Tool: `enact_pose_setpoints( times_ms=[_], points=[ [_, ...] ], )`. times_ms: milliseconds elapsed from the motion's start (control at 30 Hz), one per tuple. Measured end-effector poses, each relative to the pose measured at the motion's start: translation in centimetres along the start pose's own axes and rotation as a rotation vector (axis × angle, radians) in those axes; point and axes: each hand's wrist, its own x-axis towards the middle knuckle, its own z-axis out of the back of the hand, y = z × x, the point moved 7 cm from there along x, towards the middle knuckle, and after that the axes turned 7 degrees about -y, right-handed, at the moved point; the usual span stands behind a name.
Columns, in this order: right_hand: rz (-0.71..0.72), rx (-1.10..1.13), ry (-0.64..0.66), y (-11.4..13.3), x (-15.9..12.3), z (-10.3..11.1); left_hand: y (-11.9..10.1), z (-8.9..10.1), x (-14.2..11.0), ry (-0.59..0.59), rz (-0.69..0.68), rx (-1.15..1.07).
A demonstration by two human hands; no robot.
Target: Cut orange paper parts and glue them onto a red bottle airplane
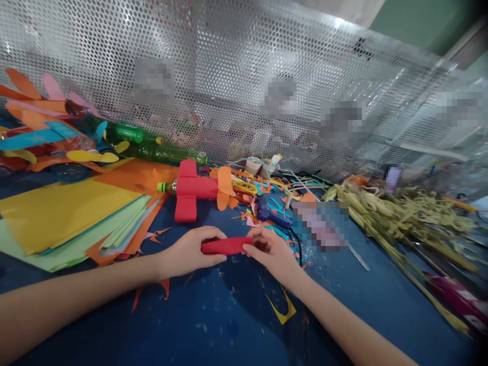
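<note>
Between my two hands is a red paper piece [225, 246], long and narrow, held just above the blue table. My left hand [194, 249] grips its left end, fingers curled over the top and thumb below. The right end is pinched between the thumb and fingers of my right hand [272, 251]. Just beyond my hands lies a bottle airplane [198, 188] covered in red paper, with an orange paper propeller and a yellow-green cap. A blue glue gun [272, 216] with a black cord rests beyond my right hand.
Stacked coloured paper [68, 213] lies at the left, with finished paper-and-bottle models [49, 127] behind it. Green bottles [152, 150] stand along the bubble wrap [229, 61]. Paper scraps [282, 305] litter the blue table [213, 325]. Corn husks [400, 223] spread across the right.
</note>
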Motion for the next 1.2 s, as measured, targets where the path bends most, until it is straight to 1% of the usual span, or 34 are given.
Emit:
enact_pose_setpoints(
  times_ms=[67,167,300,400,533,600,667,767,833,1000,1200],
  points=[
    [-0.017,0.029,0.007,0.0,0.1,-0.2,0.0,0.0,-0.1,-0.005,0.01,-0.01],
    [-0.022,-0.001,0.025,0.1,-0.1,-0.5,-0.1,-0.1,-0.1,0.002,0.022,-0.044],
    [0.067,-0.082,0.076,1.1,-0.9,-1.6,-0.5,-0.8,-0.2,0.042,0.036,-0.118],
    [0.144,-0.187,0.045,1.8,-1.5,-1.9,-0.7,-1.3,-0.4,0.046,0.053,-0.161],
    [0.17,-0.287,-0.007,2.1,-1.5,-1.6,-0.4,-1.5,-0.6,0.036,0.093,-0.157],
    [0.163,-0.276,-0.02,2.1,-1.3,-1.2,0.0,-1.3,-0.5,0.007,0.121,-0.169],
    [0.128,-0.229,-0.052,1.8,-0.9,-0.6,0.6,-1.2,-0.3,-0.005,0.172,-0.226],
    [0.045,-0.07,-0.086,1.1,-0.3,0.4,1.4,-1.3,-0.1,-0.006,0.266,-0.324],
    [0.017,0.012,-0.094,0.8,0.1,0.9,1.7,-1.3,0.0,-0.019,0.299,-0.363],
    [0.017,0.011,-0.171,1.0,0.6,2.1,1.3,-1.2,0.0,-0.03,0.318,-0.415],
    [0.029,0.052,-0.213,1.3,0.6,2.4,1.1,-1.1,0.2,-0.021,0.286,-0.38]
  ],
)
